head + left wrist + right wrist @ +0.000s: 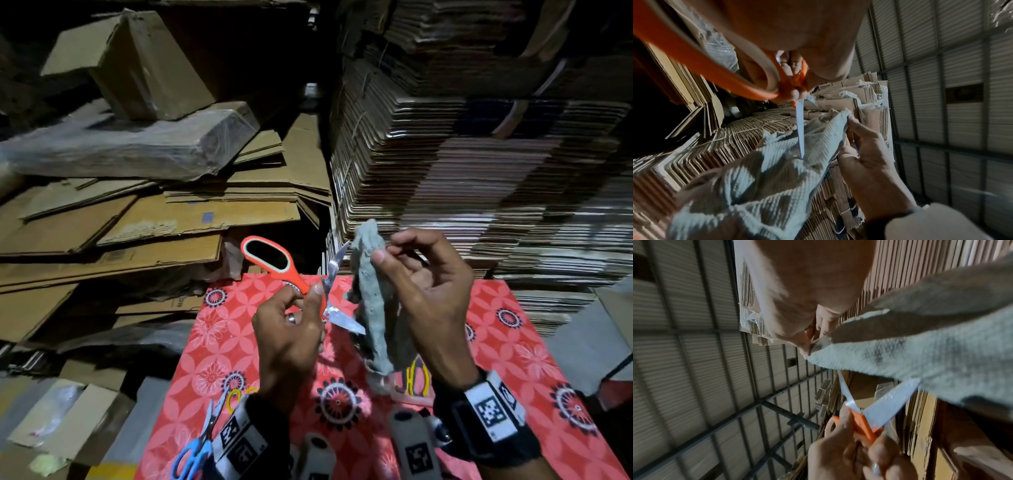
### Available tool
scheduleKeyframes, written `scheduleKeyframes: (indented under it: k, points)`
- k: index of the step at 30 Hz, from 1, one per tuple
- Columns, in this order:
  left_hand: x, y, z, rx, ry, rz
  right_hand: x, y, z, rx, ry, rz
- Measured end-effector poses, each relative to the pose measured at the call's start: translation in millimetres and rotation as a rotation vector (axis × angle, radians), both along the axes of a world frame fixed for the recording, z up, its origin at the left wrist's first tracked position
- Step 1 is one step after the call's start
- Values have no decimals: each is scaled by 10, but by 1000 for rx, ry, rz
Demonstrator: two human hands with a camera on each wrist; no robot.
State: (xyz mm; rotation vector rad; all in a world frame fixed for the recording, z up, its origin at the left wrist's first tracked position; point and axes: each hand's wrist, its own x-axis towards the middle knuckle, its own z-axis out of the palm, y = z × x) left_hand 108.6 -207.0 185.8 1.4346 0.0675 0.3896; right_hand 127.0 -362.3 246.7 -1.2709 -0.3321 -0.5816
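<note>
My left hand point(305, 301) grips a pair of orange-handled scissors point(295, 277) near the pivot, and its blades stand open in a V. My right hand point(387, 250) pinches the top of a grey knitted cloth point(371, 308), which hangs down above the table. The blades point at the cloth's left edge. In the left wrist view one blade point(800, 129) reaches the cloth point(756, 186), which the right hand point(865, 159) holds up. Seen from the right wrist, the open scissors point(861, 420) lie just under the cloth point(920, 353), with a blade tip at its edge.
A table with a red flower-patterned cover point(513, 342) lies below my hands. Blue-handled scissors point(193, 452) rest at its near left edge, and grey-white tool handles point(414, 445) at the near edge. Flattened cardboard point(137, 222) is piled at left, a tall stack point(479, 188) at right.
</note>
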Motion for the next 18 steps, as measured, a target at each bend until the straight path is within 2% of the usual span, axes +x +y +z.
scheduleKeyframes:
  k: [4, 8, 15, 18]
  points:
    - [-32, -101, 68, -34, 4, -40, 45, 142, -96, -80, 62, 29]
    - [-21, -66, 55, -14, -7, -52, 16, 234, -221, -291, 84, -4]
    - [-45, -50, 2, -40, 26, -101, 15, 161, -267, -226, 191, 177]
    - [-78, -102, -32, -24, 36, -100, 115, 52, -205, -183, 176, 111]
